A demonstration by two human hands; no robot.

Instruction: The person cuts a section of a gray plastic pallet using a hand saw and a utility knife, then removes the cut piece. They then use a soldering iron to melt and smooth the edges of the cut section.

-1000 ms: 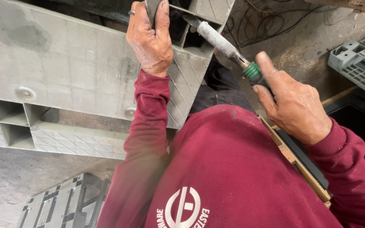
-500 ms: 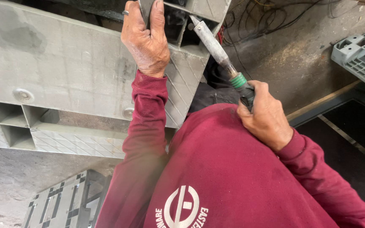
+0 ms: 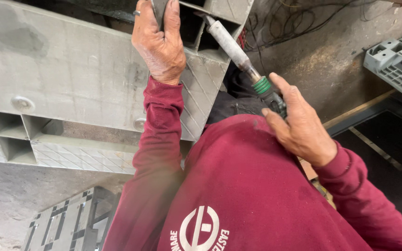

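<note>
A large grey plastic pallet [image 3: 70,79] stands tilted in front of me, its ribbed cells facing me at the lower left. My left hand [image 3: 160,44] grips a rib at the pallet's top edge. My right hand [image 3: 298,123] holds a rod-shaped hand tool [image 3: 238,53] with a pale metal barrel and a green ring near the grip. The tool's tip reaches into an open cell at the pallet's upper right corner. My dark red sleeves and shirt fill the lower middle.
Another grey plastic pallet [image 3: 396,58] lies at the right edge. A third one [image 3: 66,223] sits low at the left. Tangled cables [image 3: 303,18] lie on the concrete floor behind. A dark mat with a wooden edge [image 3: 373,139] is on the right.
My right hand has drawn in toward my chest and lowered, with the tool's tip pushed into the pallet's corner cell. My left hand keeps its grip on the top rib.
</note>
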